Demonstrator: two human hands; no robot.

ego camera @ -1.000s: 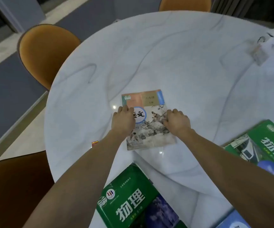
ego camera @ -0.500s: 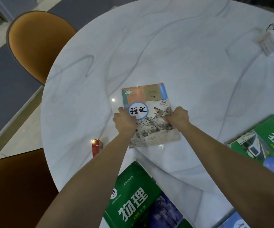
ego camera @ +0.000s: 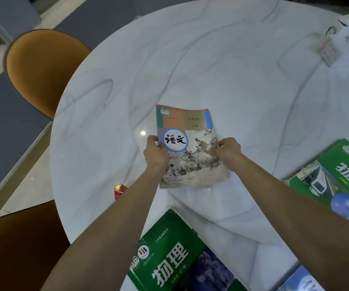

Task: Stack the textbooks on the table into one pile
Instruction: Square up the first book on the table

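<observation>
- The left hand (ego camera: 155,155) and right hand (ego camera: 228,153) each close a grip on one side edge of the Chinese book (ego camera: 190,148), thumbs on the cover, fingers tucked under.
- The book sits mid-bench (ego camera: 222,70); whether its near edge touches the surface or is just lifted, I cannot tell.
- Three more textbooks lie well apart from it: a green book (ego camera: 169,255) near the front edge, a second green book (ego camera: 337,177) at the right, and a blue book (ego camera: 303,280) at the bottom right corner.
- To do this step well, keep both sides level so the soft cover does not sag.
- Carry it low toward one green book and land it square, edges matched.
- The worn lower corner may catch; set it down flat, not sliding.
- The small red box (ego camera: 119,191) by the left forearm is best avoided.
</observation>
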